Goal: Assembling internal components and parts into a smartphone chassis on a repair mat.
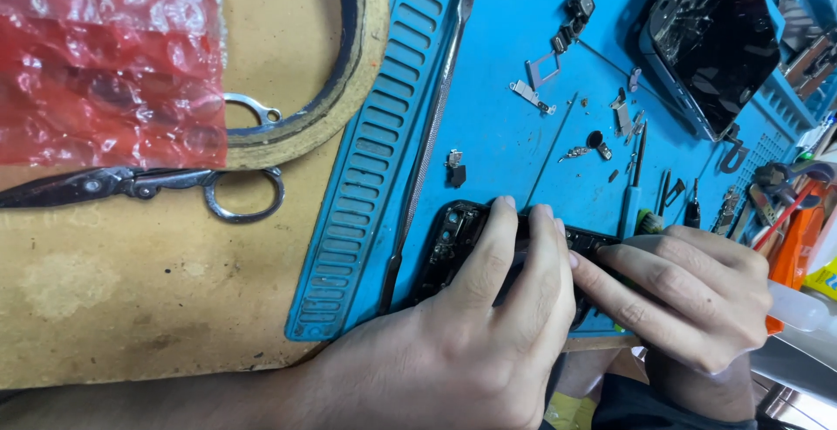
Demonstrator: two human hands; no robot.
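Observation:
An opened black phone frame (455, 236) lies on the blue work mat (488, 107) near its front edge. My left hand (475, 325) presses down on it, fingers spread over its middle. My right hand (689, 295) comes in from the right, its fingers closed around a small tool or part that I cannot make out, fingertips touching the frame beside my left fingers. Most of the frame is hidden under both hands.
Small screws, brackets and a camera module (580, 3) lie scattered on the mat. A cracked phone screen (715, 37) rests at the top right. Scissors (148, 186), red bubble wrap (105, 55) and a tape roll (349, 72) lie on the brown table at left. Tools crowd the right edge.

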